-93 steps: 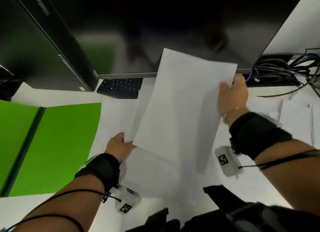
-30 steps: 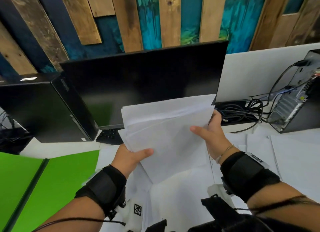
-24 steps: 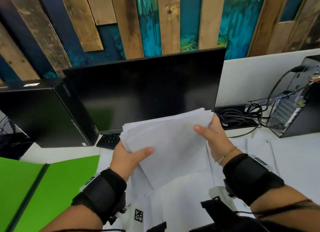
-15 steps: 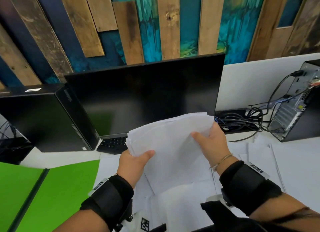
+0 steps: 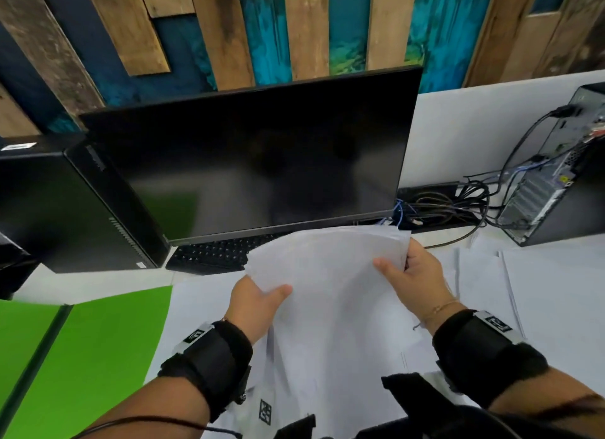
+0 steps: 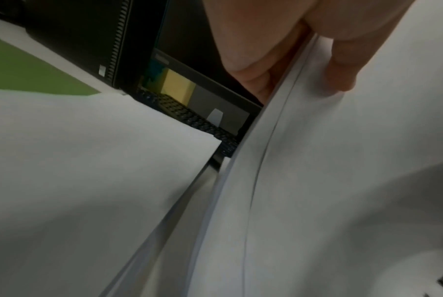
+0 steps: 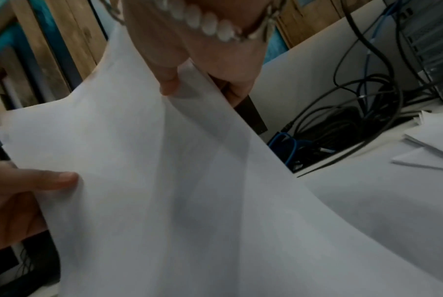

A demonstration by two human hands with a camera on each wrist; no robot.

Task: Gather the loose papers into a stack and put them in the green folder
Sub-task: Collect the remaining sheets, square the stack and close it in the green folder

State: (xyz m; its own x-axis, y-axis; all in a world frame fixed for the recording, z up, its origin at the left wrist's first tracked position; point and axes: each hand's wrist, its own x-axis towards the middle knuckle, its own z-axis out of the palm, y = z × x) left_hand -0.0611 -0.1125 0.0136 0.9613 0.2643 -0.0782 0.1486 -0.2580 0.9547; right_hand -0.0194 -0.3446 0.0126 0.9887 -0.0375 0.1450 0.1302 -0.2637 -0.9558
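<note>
A stack of white papers point(image 5: 330, 275) is held up above the desk, in front of the monitor. My left hand point(image 5: 258, 303) pinches its left edge, thumb on top. My right hand point(image 5: 411, 275) pinches the right edge, thumb over the sheets. The left wrist view shows the stack's edges point(image 6: 266, 160) under my left hand point(image 6: 314, 50). In the right wrist view, the stack point(image 7: 164, 180) hangs from my right hand point(image 7: 189, 66). The open green folder point(image 5: 98, 357) lies flat at the left. More loose papers point(image 5: 540, 294) lie on the desk at the right.
A black monitor point(image 5: 262, 163) stands right behind the papers, with a keyboard point(image 5: 212, 252) under it. A black computer case point(image 5: 65, 206) is at the left, another tower point(image 5: 563, 170) at the right with tangled cables point(image 5: 442, 206). Sheets point(image 5: 203, 307) cover the white desk.
The sheets have been drawn together into a tidier stack and lowered a little toward the desk. Both hands keep their hold on its sides.
</note>
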